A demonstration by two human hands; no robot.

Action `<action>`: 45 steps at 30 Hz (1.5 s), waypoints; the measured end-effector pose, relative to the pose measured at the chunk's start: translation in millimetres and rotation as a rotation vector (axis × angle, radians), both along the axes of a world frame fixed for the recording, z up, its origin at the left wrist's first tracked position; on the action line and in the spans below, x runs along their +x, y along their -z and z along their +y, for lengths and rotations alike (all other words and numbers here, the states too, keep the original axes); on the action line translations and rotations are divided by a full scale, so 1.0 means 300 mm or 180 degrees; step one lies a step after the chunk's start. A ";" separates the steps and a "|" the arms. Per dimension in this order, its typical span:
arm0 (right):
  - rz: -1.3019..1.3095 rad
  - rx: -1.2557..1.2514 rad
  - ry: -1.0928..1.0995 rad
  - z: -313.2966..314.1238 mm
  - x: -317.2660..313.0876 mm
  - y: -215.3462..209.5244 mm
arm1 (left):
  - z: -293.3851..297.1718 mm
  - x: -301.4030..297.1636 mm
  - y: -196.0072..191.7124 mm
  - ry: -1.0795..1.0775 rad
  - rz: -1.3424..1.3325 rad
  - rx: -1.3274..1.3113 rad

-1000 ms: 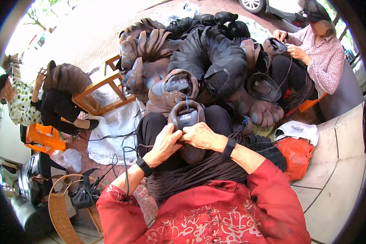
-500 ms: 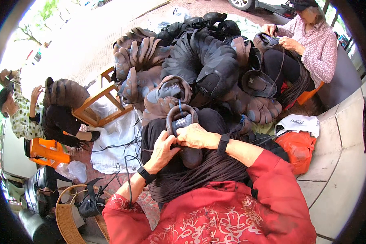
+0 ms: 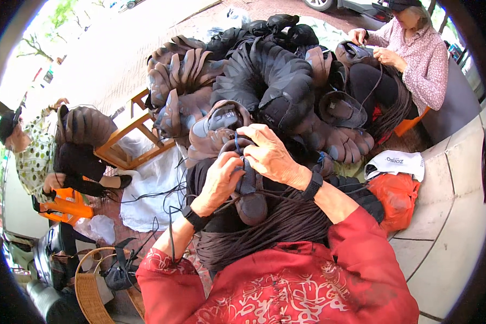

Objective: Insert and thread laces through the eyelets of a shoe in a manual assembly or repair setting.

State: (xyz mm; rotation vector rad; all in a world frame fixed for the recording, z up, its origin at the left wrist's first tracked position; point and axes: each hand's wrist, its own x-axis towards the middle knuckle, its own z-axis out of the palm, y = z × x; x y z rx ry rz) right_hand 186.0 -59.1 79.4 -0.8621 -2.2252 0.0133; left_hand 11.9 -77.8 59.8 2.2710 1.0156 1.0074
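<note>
Both hands moved up, closer together on dark shoe upper (image 3: 247,189) at centre, over lap. Left hand (image 3: 221,181) curled, gripping upper's left edge and cord. Right hand (image 3: 270,156) closed, fingers pinching blue thread (image 3: 236,141) at its top. Wicker basket (image 3: 86,286) near left, black bag (image 3: 116,272) against it. Heap of shoe uppers (image 3: 264,81) far centre; orange bag (image 3: 397,197) right; other people far right, far left.

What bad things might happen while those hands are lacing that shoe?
The big shoe pile leans right behind the hands and might slide onto them. Loose black cords hang beside the left hand and may snag or tangle. The right hand covers the dark shoe, so a lace could slip unseen.
</note>
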 end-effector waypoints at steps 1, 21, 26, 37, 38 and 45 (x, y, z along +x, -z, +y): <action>0.0280 -0.0061 0.0065 -0.003 0.003 0.003 | 0.000 0.015 -0.010 -0.0098 -0.0243 0.0409; -0.0519 -0.0898 -0.0465 -0.069 0.110 0.127 | -0.009 0.026 0.061 0.0653 0.0525 -0.0074; -0.0412 -0.0685 -0.0397 -0.081 0.112 0.133 | -0.013 0.037 0.089 0.0669 0.0905 0.0251; 0.0150 -0.1538 -0.0252 -0.092 0.078 0.179 | 0.002 0.029 0.053 0.0008 0.1187 0.1271; 0.0302 -0.1513 -0.0114 -0.096 0.066 0.186 | 0.005 0.028 0.055 -0.0149 0.1049 0.1209; 0.0679 -0.1663 0.0286 -0.123 0.040 0.178 | 0.029 0.027 0.069 0.0185 0.0542 0.0768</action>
